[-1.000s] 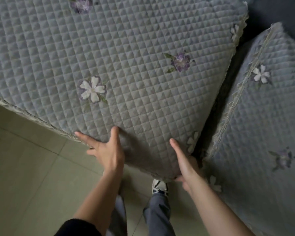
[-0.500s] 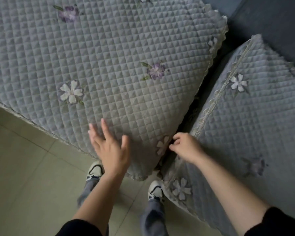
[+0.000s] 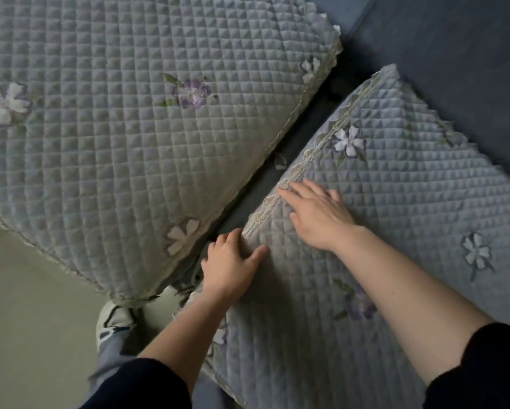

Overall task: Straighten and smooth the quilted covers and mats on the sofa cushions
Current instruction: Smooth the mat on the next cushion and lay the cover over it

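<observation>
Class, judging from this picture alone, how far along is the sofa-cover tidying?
Done: the left cover lies flat. In hand: both the left hand and right hand press the right cover near its lace edge. Left: smoothing its remainder.

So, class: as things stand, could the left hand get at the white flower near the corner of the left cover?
Probably yes. The left hand rests at the right cover's lace edge, just across the dark gap from that white flower, with nothing lying between them.
</observation>
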Demonstrator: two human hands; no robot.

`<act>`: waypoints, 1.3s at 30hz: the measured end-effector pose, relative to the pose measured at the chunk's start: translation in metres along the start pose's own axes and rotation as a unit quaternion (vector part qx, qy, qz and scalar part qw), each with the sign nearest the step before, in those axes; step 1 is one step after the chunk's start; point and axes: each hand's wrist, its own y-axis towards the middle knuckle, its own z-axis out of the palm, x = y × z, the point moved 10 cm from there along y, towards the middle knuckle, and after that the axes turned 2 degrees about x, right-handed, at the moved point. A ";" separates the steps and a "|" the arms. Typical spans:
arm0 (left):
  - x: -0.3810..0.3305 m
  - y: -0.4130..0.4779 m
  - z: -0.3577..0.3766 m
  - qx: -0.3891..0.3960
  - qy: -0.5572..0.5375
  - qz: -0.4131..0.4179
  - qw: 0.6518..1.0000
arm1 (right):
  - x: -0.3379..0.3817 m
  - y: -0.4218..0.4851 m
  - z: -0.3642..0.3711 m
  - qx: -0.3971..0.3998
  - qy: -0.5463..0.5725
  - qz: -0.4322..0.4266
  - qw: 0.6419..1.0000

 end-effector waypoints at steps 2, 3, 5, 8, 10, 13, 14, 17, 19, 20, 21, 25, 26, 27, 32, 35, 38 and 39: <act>0.000 0.012 -0.001 0.006 -0.031 0.001 0.999 | 0.003 0.014 0.003 0.032 -0.031 -0.022 0.999; 0.001 0.017 -0.002 0.013 -0.044 -0.007 0.999 | 0.004 0.021 0.003 0.056 -0.052 -0.030 0.997; 0.002 0.027 0.000 0.036 -0.049 -0.019 0.998 | 0.006 0.035 -0.001 0.097 -0.103 -0.049 0.989; 0.001 0.040 0.002 0.070 -0.044 -0.017 0.996 | 0.008 0.055 -0.002 0.151 -0.158 -0.066 0.974; -0.001 0.044 0.004 0.091 -0.036 -0.011 0.995 | 0.018 0.064 -0.001 0.161 -0.192 -0.086 0.964; -0.006 0.043 0.000 0.108 -0.030 -0.005 0.994 | 0.033 0.070 -0.004 0.141 -0.227 -0.118 0.956; -0.007 0.041 -0.002 0.112 -0.023 -0.005 0.993 | 0.036 0.068 -0.004 0.136 -0.233 -0.128 0.954; -0.010 0.020 -0.010 0.121 -0.009 0.005 0.993 | 0.045 0.052 -0.005 0.131 -0.217 -0.157 0.954; -0.014 0.000 -0.020 0.136 -0.005 0.019 0.991 | 0.052 0.032 -0.012 0.145 -0.189 -0.163 0.957; -0.017 -0.010 -0.023 0.148 -0.006 0.026 0.989 | 0.056 0.022 -0.017 0.155 -0.188 -0.165 0.956; -0.023 -0.019 -0.027 0.162 -0.007 0.034 0.986 | 0.058 0.013 -0.025 0.167 -0.188 -0.163 0.954; -0.060 -0.053 -0.058 0.203 -0.047 0.057 0.976 | 0.061 -0.022 -0.074 0.195 -0.158 -0.123 0.960; -0.073 -0.060 -0.069 0.205 -0.058 0.067 0.975 | 0.059 -0.028 -0.095 0.187 -0.135 -0.107 0.967; -0.084 -0.065 -0.081 0.203 -0.069 0.074 0.974 | 0.058 -0.033 -0.113 0.177 -0.113 -0.095 0.973; -0.125 -0.073 -0.195 0.158 -0.094 0.113 0.977 | 0.093 -0.047 -0.230 0.057 -0.066 -0.083 0.993; -0.122 -0.075 -0.279 0.110 -0.111 0.113 0.981 | 0.139 -0.045 -0.286 -0.040 -0.033 -0.106 0.993; -0.101 -0.075 -0.362 0.038 -0.125 0.099 0.987 | 0.197 -0.037 -0.333 -0.134 -0.007 -0.135 0.982; -0.091 -0.075 -0.388 0.016 -0.131 0.090 0.987 | 0.219 -0.035 -0.347 -0.161 -0.004 -0.145 0.976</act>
